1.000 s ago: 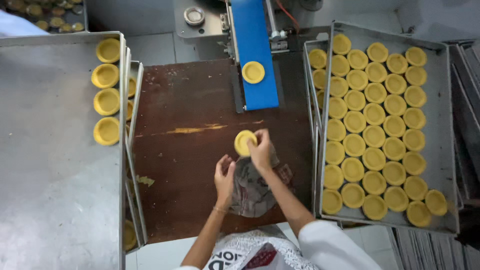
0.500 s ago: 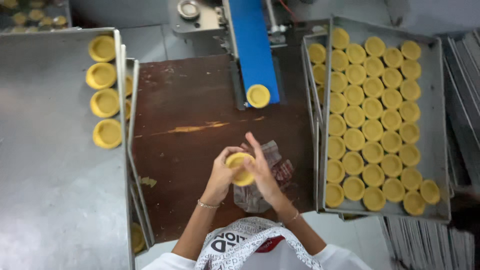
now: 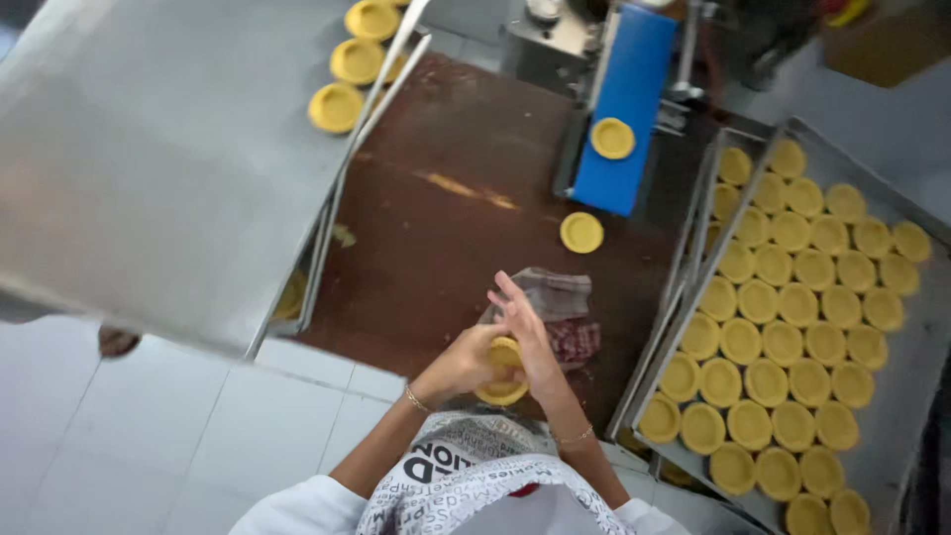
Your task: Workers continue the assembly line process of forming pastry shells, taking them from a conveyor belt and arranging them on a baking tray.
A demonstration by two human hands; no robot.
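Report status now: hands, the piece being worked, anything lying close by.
Left hand and right hand both closed around one yellow tart shell. Crumpled cloth just beyond. Loose shell on brown table.

Soft overhead light, slight motion blur

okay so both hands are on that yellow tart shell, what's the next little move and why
Probably carry the tart shell, held between the left hand and right hand, to the nearly full right tray, whose near corner looks unfilled.
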